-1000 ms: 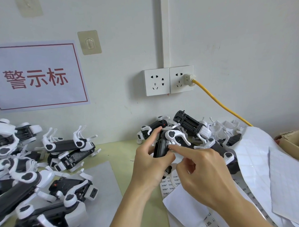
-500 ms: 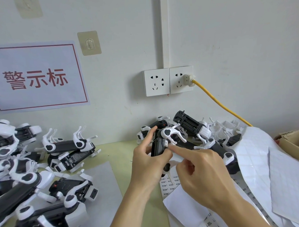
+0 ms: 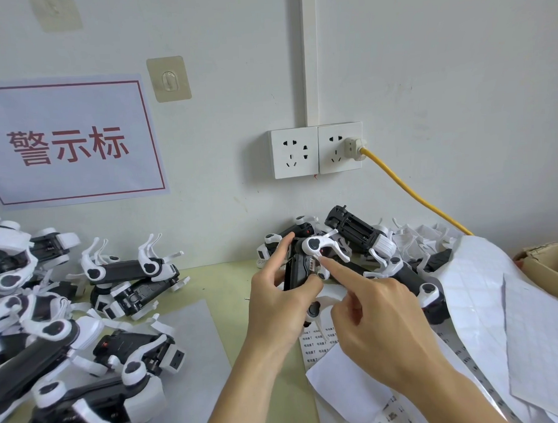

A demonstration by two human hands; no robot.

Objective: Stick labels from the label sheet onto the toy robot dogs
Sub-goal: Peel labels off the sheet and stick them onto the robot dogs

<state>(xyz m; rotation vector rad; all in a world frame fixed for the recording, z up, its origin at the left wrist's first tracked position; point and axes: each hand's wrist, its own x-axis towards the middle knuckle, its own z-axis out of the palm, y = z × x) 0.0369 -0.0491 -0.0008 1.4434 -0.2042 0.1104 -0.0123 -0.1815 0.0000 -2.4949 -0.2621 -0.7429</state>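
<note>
The right hand's (image 3: 382, 328) index fingertip (image 3: 325, 262) is stretched out straight and presses on a small white label (image 3: 312, 265) on the black body of a toy robot dog (image 3: 301, 268), while the other fingers of that hand curl loosely into the palm and hold nothing. The left hand (image 3: 277, 302) grips the same dog, thumb on the near side and forefinger reaching over the far end, so the toy hangs above the table just in front of the wall. Below the hands lies a label sheet (image 3: 318, 339) printed with small rows of text, partly under a blank white paper (image 3: 343, 387); whether any labels are missing from it is hard to tell at this angle. To the right, peeled backing sheets (image 3: 486, 301) drape over a heap of toy dogs (image 3: 385, 248), with a cardboard box (image 3: 551, 263) at the edge. More dogs (image 3: 53, 333) crowd the left side, some on a grey sheet (image 3: 194, 349) spread over the pale green table (image 3: 229, 274). On the white wall hang a red-lettered sign (image 3: 67, 147), a clear adhesive hook (image 3: 168, 79) and a double socket (image 3: 316, 150) with a yellow cable (image 3: 414, 195) plugged in.
</note>
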